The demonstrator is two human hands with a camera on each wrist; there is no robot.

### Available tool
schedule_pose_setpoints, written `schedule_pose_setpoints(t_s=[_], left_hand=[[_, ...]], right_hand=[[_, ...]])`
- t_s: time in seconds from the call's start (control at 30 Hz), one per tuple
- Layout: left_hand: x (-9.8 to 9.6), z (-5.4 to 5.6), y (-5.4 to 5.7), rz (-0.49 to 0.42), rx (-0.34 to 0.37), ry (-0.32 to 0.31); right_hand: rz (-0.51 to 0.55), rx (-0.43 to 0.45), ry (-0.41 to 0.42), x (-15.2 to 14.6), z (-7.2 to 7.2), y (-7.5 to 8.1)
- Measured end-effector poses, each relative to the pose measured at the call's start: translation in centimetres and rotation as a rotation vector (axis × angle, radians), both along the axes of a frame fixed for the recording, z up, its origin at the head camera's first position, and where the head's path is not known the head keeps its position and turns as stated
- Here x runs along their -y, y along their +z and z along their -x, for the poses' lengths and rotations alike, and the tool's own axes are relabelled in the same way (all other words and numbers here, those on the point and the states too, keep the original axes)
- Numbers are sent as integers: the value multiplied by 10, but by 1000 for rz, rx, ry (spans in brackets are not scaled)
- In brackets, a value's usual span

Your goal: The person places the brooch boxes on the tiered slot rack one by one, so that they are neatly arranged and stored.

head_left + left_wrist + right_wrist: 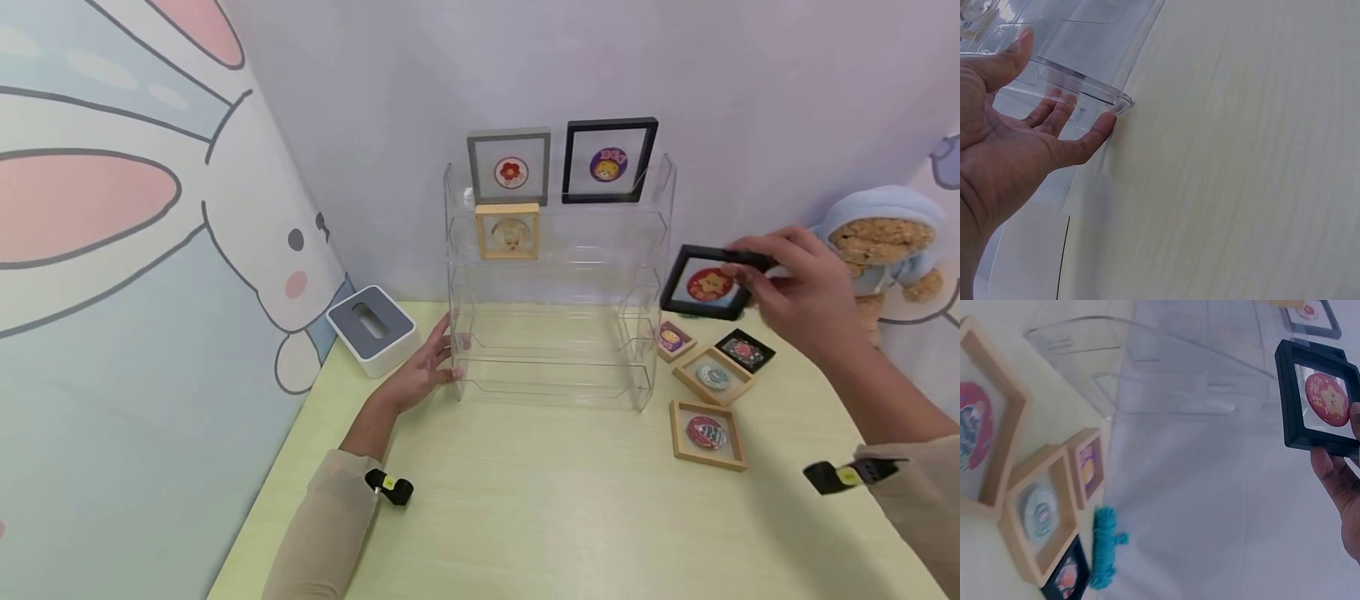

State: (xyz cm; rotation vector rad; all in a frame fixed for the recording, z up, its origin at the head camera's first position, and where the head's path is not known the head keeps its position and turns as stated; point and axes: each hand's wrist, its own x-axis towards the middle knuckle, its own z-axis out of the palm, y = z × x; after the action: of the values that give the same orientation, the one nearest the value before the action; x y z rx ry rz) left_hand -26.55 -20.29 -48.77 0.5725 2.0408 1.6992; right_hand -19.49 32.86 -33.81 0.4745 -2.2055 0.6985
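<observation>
Nearby, wooden frame (pixel 707 435) lies on table (pixel 555 500), other frames (pixel 713 375) just behind. Left hand (pixel 420 375), fingers apart, touches clear rack's (pixel 555 362) left side, tissue box (pixel 372 332) beside. Right hand (pixel 810 287), clamped on black frame (pixel 708 284) right of rack, partly covers plush bear (pixel 885 242). Upper tiers carry three framed badges (pixel 512 172).

Beige sleeves (pixel 324 529) bear black, yellow-marked wrist cameras (pixel 389 483).

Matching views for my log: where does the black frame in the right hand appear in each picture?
Head: black frame right of centre, in the right hand.
Left wrist: not in it.
Right wrist: the frame at the upper right edge.
Shared landmark: the clear rack, in all three.
</observation>
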Motion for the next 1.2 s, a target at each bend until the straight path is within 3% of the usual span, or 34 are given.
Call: schedule_pose_setpoints(t_s=[0.27,0.47,0.77,1.0,1.2], left_hand=[[0,-1,2,-1,14,7],[0,-1,2,4,9,5],[1,0,0,9,15,5],[1,-1,0,28,10,6],[2,0,-1,24,14,6]], right_hand=[[-37,-84,78,58,38,37],[-39,-130,122,89,60,50],[-163,-149,123,113,89,55],[-144,-96,68,122,101,51],[-161,-51,59,119,106,39]])
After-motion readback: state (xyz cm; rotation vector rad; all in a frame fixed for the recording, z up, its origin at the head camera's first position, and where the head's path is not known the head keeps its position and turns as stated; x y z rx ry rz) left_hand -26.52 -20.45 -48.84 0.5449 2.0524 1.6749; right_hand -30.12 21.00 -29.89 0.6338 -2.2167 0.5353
